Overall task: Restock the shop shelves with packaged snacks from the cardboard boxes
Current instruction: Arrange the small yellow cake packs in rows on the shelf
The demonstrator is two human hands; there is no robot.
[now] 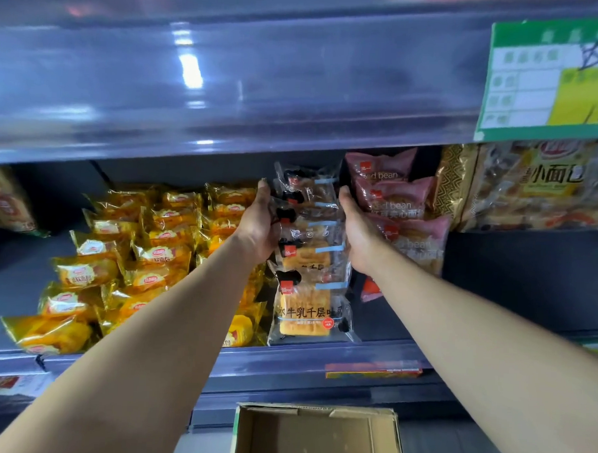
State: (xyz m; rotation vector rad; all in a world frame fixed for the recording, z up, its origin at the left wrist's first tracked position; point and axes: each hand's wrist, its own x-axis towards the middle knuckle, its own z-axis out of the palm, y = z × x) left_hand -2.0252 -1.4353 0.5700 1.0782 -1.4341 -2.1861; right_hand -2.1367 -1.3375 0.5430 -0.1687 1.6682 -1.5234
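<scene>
"Bracing the row from both sides, is that it?" asked the first clerk. "The left hand (260,221) lies flat, fingers straight, against one flank of the clear toast packs (306,261), and the right hand (357,235) does the same on the other flank."

"So it seems," said the second. "Neither hand pinches a pack. They press inward, probably to keep the packs standing in one file on the shelf (493,286), between the yellow cakes (145,254) and the pink red-bean packs (394,203)."

"And the cardboard box (316,436)?"

"Open, below the shelf edge, nothing visible inside. Judging by that, this line is nearly stocked, and the row only wants squaring."

"Any risk?"

"If the person lets go unevenly, those slick wrappers could fan sideways into their neighbours."
</scene>
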